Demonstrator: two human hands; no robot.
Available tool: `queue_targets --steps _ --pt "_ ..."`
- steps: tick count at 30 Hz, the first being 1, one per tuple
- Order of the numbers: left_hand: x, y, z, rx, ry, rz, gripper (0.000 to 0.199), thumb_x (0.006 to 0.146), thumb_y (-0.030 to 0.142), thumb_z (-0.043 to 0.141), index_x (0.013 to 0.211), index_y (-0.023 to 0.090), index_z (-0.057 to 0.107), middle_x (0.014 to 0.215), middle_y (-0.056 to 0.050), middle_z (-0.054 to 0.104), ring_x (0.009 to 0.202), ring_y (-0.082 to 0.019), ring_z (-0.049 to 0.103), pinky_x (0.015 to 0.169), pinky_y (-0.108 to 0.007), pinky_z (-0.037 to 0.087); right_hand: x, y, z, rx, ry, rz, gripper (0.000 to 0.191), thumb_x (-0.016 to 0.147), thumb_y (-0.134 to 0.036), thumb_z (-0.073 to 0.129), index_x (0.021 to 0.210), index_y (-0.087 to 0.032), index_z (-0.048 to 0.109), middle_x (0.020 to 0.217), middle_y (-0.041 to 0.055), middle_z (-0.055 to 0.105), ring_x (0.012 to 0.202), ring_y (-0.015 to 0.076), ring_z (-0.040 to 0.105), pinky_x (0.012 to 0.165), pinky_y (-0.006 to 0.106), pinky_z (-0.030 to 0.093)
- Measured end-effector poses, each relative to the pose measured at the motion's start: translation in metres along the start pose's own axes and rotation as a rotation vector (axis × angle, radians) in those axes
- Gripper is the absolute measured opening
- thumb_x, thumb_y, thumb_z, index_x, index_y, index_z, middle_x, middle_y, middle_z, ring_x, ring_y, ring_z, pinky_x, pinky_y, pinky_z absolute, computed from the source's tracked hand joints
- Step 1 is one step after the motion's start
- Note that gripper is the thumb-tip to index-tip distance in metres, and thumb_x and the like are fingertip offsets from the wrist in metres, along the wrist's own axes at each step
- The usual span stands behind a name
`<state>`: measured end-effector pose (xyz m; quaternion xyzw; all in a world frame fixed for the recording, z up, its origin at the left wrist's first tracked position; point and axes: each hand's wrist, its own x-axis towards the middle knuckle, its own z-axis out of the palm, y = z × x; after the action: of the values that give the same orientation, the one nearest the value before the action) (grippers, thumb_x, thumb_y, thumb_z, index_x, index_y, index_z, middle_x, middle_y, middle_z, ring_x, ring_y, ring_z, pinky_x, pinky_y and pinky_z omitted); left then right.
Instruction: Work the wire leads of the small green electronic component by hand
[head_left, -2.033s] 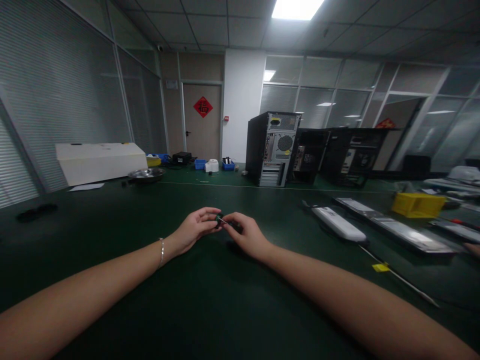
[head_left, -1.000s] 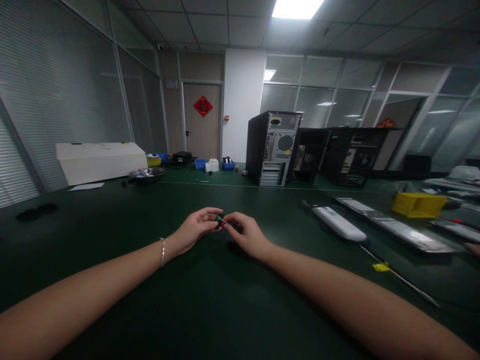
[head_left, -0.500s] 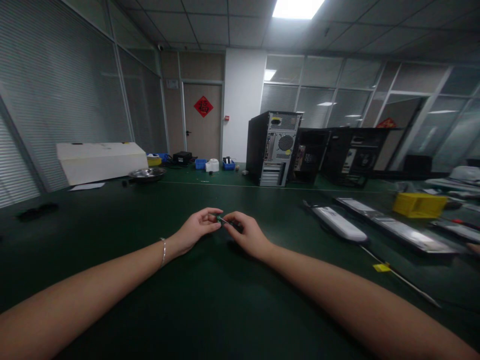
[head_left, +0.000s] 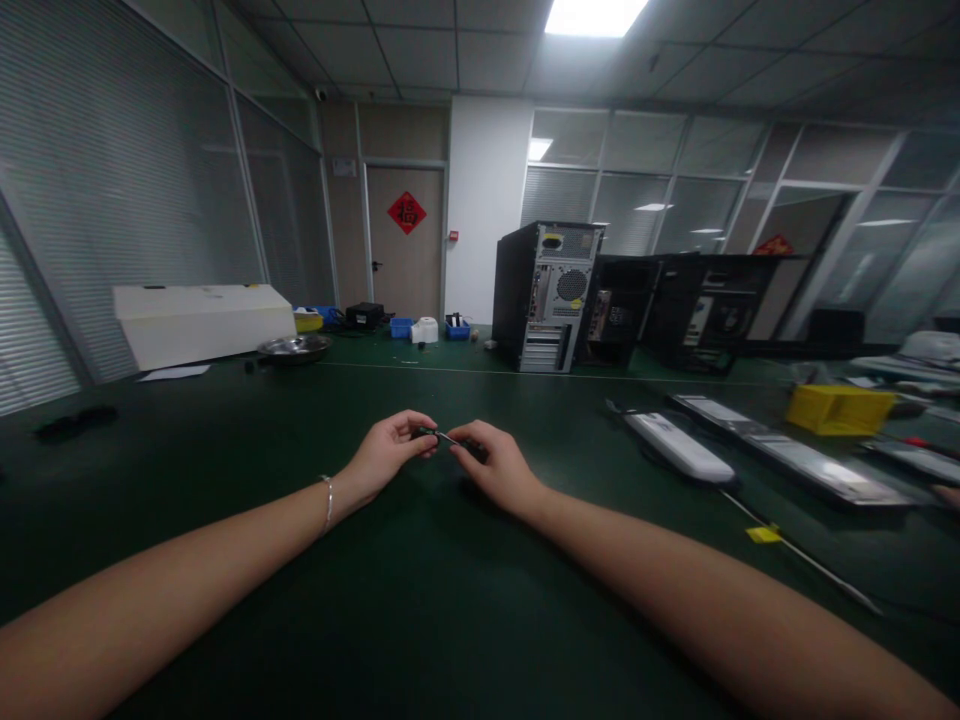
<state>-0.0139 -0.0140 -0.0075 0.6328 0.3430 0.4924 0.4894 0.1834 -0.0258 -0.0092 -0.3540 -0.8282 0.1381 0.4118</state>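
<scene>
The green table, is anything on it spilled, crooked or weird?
No obvious spill. Pale specks on the table, near a white object, stand out against dark green; crumbs or scratches, I can't tell. The thin grey piece between the left hand and right hand is too small to check.

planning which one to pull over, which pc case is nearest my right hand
The leftmost case, with the mostly silver back, is nearest your right hand. The other cases stand to its right, farther from that hand.

Rod [head_left: 446, 437] shiny metal-look, tbltop [head_left: 390, 610] smth w/ low sheen, bowl [head_left: 294, 347] polished metal, yel. bin [head_left: 840, 412] plast., door [head_left: 416, 275] matt wood-look
</scene>
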Motion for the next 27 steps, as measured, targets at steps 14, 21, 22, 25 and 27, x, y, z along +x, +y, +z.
queue_targets --steps 14,21,22,25,27 --pt "-0.0008 0.0039 0.0010 0.133 0.022 0.038 0.023 0.072 0.022 0.068 0.094 0.016 0.063 0.091 -0.004 0.065 0.085 -0.017 0.062 0.077 -0.030 0.050 -0.0003 -0.0008 -0.0012 -0.110 -0.003 0.029 0.018 0.084 -0.024 0.054 0.099 -0.023 0.063 0.092 0.0027 0.060 0.083 0.0153 0.056 0.072 0.027 0.043" --pt "0.0004 0.0003 -0.0027 0.231 -0.022 0.097 0.024 0.072 0.026 0.068 0.093 0.016 0.065 0.093 -0.005 0.066 0.088 -0.020 0.063 0.079 -0.034 0.051 -0.0014 -0.0045 -0.0033 -0.164 -0.017 0.010 0.019 0.084 -0.023 0.055 0.100 -0.024 0.064 0.094 0.0023 0.060 0.085 0.0155 0.056 0.073 0.026 0.043" --pt "0.0003 0.0006 -0.0025 0.223 -0.028 0.088 0.024 0.072 0.026 0.068 0.093 0.016 0.064 0.092 -0.005 0.066 0.085 -0.019 0.063 0.077 -0.034 0.051 -0.0016 -0.0044 -0.0035 -0.167 -0.017 0.006 0.019 0.083 -0.022 0.055 0.100 -0.024 0.064 0.094 0.0022 0.060 0.085 0.0155 0.056 0.073 0.026 0.043" --pt "-0.0004 0.0022 -0.0012 0.173 -0.024 0.053 0.023 0.070 0.024 0.070 0.090 0.015 0.065 0.088 -0.004 0.067 0.080 -0.018 0.064 0.075 -0.033 0.052 -0.0018 -0.0040 -0.0037 -0.161 -0.020 0.002 0.018 0.083 -0.022 0.055 0.100 -0.024 0.064 0.094 0.0023 0.060 0.085 0.0156 0.056 0.072 0.026 0.043" --pt "-0.0011 0.0032 -0.0005 0.135 -0.016 0.029 0.022 0.069 0.022 0.071 0.089 0.014 0.065 0.087 -0.004 0.067 0.079 -0.017 0.064 0.075 -0.033 0.053 -0.0017 -0.0039 -0.0036 -0.152 -0.020 0.005 0.018 0.084 -0.022 0.055 0.099 -0.024 0.064 0.093 0.0026 0.060 0.085 0.0157 0.056 0.072 0.026 0.043"
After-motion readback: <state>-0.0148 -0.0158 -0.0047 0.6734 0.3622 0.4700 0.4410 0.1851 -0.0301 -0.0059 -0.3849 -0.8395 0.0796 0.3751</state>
